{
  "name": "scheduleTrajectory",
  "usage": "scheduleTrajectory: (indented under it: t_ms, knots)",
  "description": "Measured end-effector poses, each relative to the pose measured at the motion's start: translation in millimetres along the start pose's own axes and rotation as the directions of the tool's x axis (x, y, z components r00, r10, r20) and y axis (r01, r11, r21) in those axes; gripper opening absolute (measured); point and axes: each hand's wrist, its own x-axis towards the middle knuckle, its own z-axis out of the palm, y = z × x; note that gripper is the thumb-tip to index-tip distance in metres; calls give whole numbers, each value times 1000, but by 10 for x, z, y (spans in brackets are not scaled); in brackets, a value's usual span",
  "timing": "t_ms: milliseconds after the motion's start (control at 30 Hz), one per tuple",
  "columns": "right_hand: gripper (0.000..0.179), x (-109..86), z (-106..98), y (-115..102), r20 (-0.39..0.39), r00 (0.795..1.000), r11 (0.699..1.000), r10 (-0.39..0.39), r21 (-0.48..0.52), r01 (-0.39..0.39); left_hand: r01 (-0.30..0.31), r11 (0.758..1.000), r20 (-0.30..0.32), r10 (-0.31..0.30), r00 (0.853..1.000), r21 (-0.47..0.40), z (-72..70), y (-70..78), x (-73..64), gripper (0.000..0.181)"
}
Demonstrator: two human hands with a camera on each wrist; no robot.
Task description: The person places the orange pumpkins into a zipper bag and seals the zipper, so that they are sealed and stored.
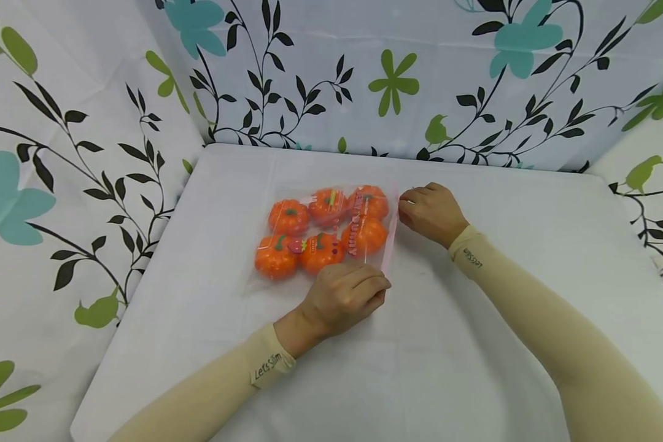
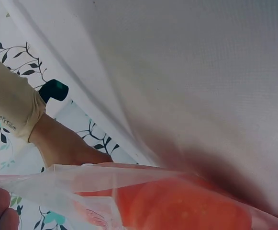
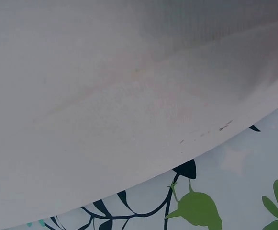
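Note:
A clear plastic zip bag (image 1: pixel 304 285) with a pink strip along its right edge lies on the table. Inside are several small orange toy pumpkins (image 1: pixel 276 256) with green stems. My left hand (image 1: pixel 345 298) pinches the near corner of the bag at the pink edge. At the far end of that edge, my right hand (image 1: pixel 433 212) grips the other corner with curled fingers. The left wrist view shows the left fingers (image 2: pixel 0 206) at the stretched plastic and the right hand (image 2: pixel 69 143) beyond it. No hand appears in the right wrist view.
A white-covered table (image 1: pixel 199 319) lies beneath the bag. Curtains (image 1: pixel 320 73) printed with leaves, flowers and birds stand along its back and sides. In the left wrist view, a dark object (image 2: pixel 54 91) shows beside the right sleeve.

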Motion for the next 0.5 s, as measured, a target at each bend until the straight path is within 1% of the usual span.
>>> scheduleTrajectory:
  t_ms: [67,167,300,433,500]
  knots:
    - [9,47,-5,36,18,1000,1000,7,-6,-7,9,1000,0,-9,1000,-7,-1,-6,9,9]
    - [11,115,0,79,23,999,1000,22,-6,-22,20,1000,-4,-20,1000,-14,0,-14,26,9]
    - [12,182,6,120,-18,999,999,40,-9,-40,16,1000,-16,-17,1000,-23,11,-14,38,9]
    - [14,230,0,143,-66,997,999,33,-20,-34,14,1000,-14,-14,1000,-26,13,-5,27,9]
    - [15,255,1,146,-72,997,999,28,-29,-30,23,999,-7,-23,1000,-28,14,-2,16,9]
